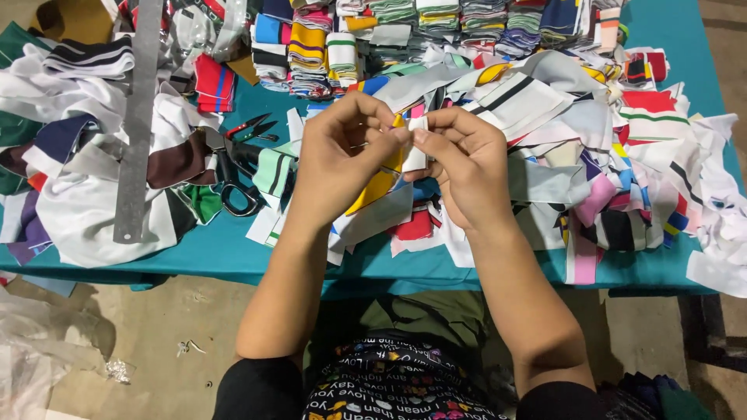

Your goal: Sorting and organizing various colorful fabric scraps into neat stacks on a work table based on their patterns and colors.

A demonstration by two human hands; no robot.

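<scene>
Both hands meet above the teal table [233, 253]. The left hand [338, 159] and right hand [459, 167] pinch a small white and yellow cloth strip [415, 148] between fingertips, maybe to fold it; that part is hard to see. Black scissors [233, 183], a metal ruler [138, 117] and heaps of scraps [615, 179] crowd around.

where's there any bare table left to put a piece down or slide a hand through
Bare teal table shows along the near edge, below the black scissors and left of the left hand; another strip lies at the far right corner beside the folded stacks. Elsewhere it is crowded: scrap heaps on the right, white cloth under the metal ruler on the left. Both hands pinch a small strip.
</scene>
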